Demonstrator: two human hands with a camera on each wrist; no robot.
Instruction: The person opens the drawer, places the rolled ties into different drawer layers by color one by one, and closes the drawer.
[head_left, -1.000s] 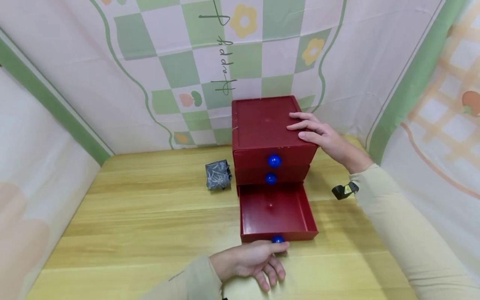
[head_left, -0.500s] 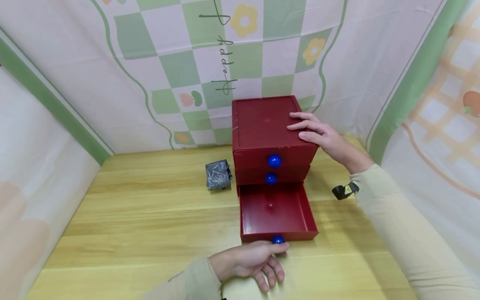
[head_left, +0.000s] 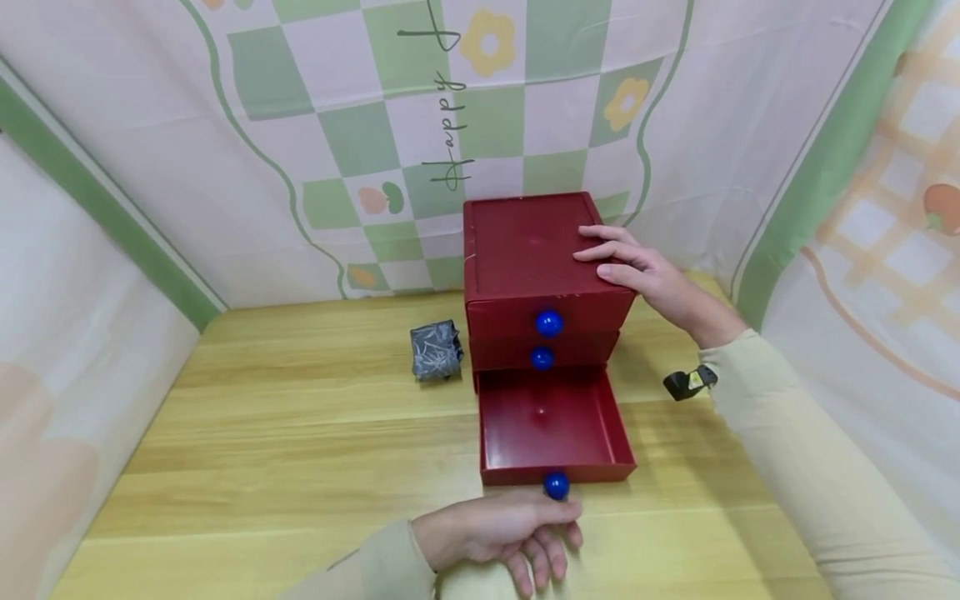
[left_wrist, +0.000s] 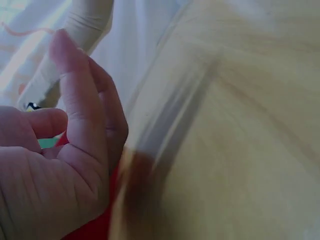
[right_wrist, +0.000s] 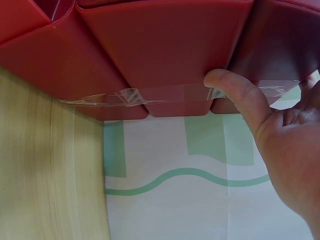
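A dark red drawer cabinet [head_left: 525, 250] with blue ball knobs stands on the table in the head view. Its bottom drawer [head_left: 555, 425] is pulled out, and nothing lies inside. Just in front of that drawer's blue knob [head_left: 557, 486] is my left hand [head_left: 510, 529], slightly apart from it, fingers loosely bent and holding nothing. My right hand [head_left: 637, 271] rests on the cabinet's top right edge with its fingers extended. In the right wrist view the thumb [right_wrist: 240, 95] touches the cabinet's side, near a strip of clear tape [right_wrist: 170, 94].
A small dark grey folded bundle with a web-like pattern [head_left: 437, 350] lies left of the cabinet. The wooden table [head_left: 300, 450] meets printed cloth [head_left: 420, 125] at the back and sides. A black strap [head_left: 690, 382] hangs at the right wrist.
My left hand has come off the bottom drawer's knob and moved slightly toward me, so more of the knob shows. The right hand, the cabinet and the drawer stay in place.
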